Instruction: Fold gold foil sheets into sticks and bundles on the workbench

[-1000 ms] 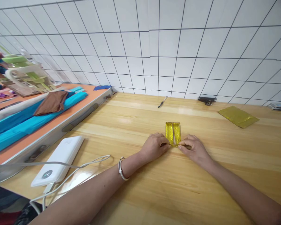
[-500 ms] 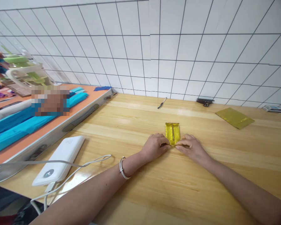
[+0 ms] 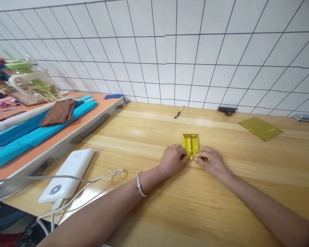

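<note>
Gold foil is flat on the counter, folded w/ two side flaps nearly meeting at a slit down the middle. Biggest thing is the white tiled wall behind, then the wood counter. Off to the left there's an orange surface w/ bright blue cloth and a folded brown cloth on it. Both hands are mostly closed, fingertips pinching the foil's near edge: L hand at its left part, R hand at the right, tips close tog. Flat gold sheet lies well apart, far right. White pwr bank w/ cable plugged in sits left of the L arm. Smaller stuff: black clip by the wall, pen beyond the foil.
</note>
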The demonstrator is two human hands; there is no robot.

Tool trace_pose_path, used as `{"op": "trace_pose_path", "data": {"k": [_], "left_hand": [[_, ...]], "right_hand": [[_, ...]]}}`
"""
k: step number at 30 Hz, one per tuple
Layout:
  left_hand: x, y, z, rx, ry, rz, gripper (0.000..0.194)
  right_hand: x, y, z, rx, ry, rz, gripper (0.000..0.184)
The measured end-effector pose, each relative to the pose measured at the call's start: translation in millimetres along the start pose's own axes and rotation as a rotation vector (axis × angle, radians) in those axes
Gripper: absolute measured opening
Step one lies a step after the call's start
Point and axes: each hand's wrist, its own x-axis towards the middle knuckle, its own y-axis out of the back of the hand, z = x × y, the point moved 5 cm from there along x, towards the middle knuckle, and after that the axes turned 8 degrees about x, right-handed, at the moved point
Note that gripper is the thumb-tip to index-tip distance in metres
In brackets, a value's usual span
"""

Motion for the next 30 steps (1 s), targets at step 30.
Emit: {"op": "trace_pose_path", "data": {"k": [30], "left_hand": [[-2.0, 1.1, 3.4, 0.099, 0.034, -0.015, 0.018]], "right_hand": [[-0.6, 1.5, -4.6, -0.075, -0.014, 0.011, 0.013]]}}
